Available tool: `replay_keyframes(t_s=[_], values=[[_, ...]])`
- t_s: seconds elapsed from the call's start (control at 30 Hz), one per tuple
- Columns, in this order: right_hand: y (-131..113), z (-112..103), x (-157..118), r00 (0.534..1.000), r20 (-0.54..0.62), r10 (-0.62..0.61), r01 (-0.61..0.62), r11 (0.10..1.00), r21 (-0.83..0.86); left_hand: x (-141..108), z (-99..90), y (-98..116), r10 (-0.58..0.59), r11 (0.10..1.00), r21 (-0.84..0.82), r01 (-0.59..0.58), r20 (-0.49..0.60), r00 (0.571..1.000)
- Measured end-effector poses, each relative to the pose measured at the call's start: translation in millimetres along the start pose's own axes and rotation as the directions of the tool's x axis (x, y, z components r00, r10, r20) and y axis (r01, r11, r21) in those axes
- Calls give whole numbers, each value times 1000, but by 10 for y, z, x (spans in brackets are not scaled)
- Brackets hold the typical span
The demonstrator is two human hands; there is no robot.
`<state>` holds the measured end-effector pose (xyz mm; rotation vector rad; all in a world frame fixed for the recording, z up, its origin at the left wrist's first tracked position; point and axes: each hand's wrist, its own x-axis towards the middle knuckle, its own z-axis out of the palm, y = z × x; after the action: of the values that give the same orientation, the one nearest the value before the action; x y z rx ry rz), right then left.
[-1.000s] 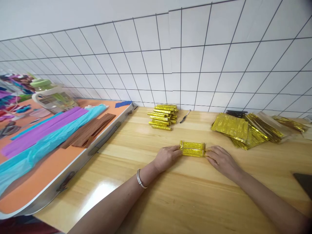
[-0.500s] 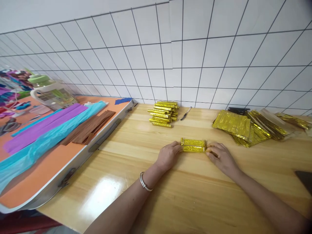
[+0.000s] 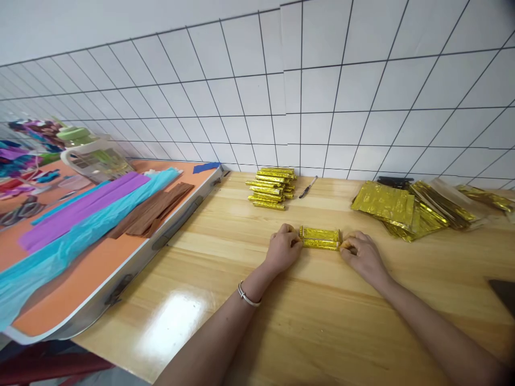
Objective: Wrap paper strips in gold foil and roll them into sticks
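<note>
A small gold foil piece point(image 3: 321, 234) lies on the wooden table between my hands, its near edge rolled or folded into a strip. My left hand point(image 3: 284, 247), with a bangle at the wrist, pinches its left end. The right end is between the fingers and thumb of my right hand point(image 3: 364, 257). Beyond, a stack of rolled gold foil sticks point(image 3: 270, 187) sits near the wall. At the right lies a pile of flat gold foil sheets point(image 3: 384, 205).
A pen point(image 3: 308, 187) lies beside the stack. On the left, an orange-topped board point(image 3: 90, 272) holds purple point(image 3: 88, 209), turquoise and brown crepe strips, scissors point(image 3: 24, 210) and a green-lidded jug point(image 3: 96, 156). A tiled wall point(image 3: 317, 91) bounds the table's back. A dark object point(image 3: 504, 294) is at the right edge.
The near strip of the foil piece looks narrower, and my left hand's fingers are more curled at its end. The view has shifted slightly.
</note>
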<state>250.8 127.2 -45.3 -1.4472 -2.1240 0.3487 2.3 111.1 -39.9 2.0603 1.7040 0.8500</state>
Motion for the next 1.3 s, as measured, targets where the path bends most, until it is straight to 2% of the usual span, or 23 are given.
replay_keyframes(t_s=[0.17, 0.3, 0.73, 1.07, 1.3], values=[[-1, -7, 46, 999, 27, 38, -36, 997, -75, 86, 31, 27, -117, 991, 66, 116, 9, 993], [-11, -27, 86, 996, 55, 66, -58, 989, -137, 143, 26, 43, -164, 982, 98, 159, 45, 985], [139, 12, 145, 998, 49, 31, -27, 995, -93, 113, 54, -66, -128, 991, 38, 129, -22, 992], [180, 6, 113, 998, 62, 6, -6, 1000, -16, 137, 19, -128, -99, 995, -11, 100, 46, 994], [172, 38, 74, 1000, 21, -23, 22, 1000, 14, 109, 8, -57, -96, 995, 26, 95, 29, 995]])
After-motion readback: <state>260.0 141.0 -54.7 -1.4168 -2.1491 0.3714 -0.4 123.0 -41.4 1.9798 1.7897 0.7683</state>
